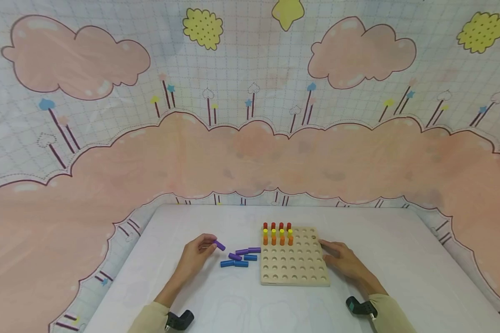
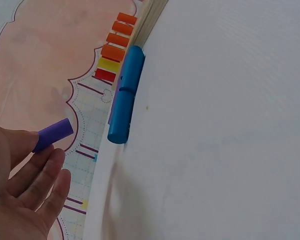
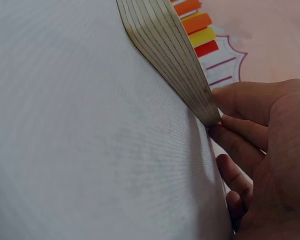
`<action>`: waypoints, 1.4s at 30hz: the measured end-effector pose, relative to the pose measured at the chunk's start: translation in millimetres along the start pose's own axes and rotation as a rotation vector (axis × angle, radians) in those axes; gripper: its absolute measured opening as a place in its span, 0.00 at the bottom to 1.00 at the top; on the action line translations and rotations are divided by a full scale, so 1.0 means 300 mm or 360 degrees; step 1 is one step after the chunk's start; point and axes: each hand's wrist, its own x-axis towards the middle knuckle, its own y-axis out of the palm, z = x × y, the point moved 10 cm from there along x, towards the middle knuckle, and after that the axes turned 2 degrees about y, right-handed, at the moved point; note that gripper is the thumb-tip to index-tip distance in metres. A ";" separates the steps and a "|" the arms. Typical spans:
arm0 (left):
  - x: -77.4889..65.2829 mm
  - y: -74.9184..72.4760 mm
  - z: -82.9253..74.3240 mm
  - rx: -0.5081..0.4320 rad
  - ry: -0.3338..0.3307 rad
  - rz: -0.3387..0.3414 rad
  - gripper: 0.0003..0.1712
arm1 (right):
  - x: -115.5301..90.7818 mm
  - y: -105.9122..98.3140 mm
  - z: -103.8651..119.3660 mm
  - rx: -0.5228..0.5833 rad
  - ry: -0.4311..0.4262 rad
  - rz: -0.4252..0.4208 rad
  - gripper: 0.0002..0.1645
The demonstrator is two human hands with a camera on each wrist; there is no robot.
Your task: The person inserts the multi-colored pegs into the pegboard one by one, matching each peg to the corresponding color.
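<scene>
Pinching a purple peg (image 1: 220, 246) by its upper-left end between thumb and finger, your left hand (image 1: 195, 255) sits left of centre in the head view's lower half. The pegboard (image 1: 298, 273) lies right of those fingers, your right hand (image 1: 346, 262) touching its right edge, fingers loosely extended. The peg's free end points down-right, its long axis slanted; the orange pegs (image 1: 273, 241) stand upright.

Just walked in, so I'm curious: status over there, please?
Left hand pinches a purple peg. Right hand touches the wooden pegboard. Loose purple pegs and blue pegs lie between left hand and pegboard.
</scene>
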 end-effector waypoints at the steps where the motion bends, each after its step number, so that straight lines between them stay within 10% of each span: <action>1: 0.002 0.004 -0.010 -0.0013 -0.0003 -0.0007 0.11 | 0.000 0.000 0.001 -0.0006 -0.0004 -0.0003 0.32; 42: 0.084 0.439 -0.303 -0.0220 0.0186 0.0312 0.13 | -0.003 0.007 -0.001 -0.0001 0.0007 -0.0003 0.32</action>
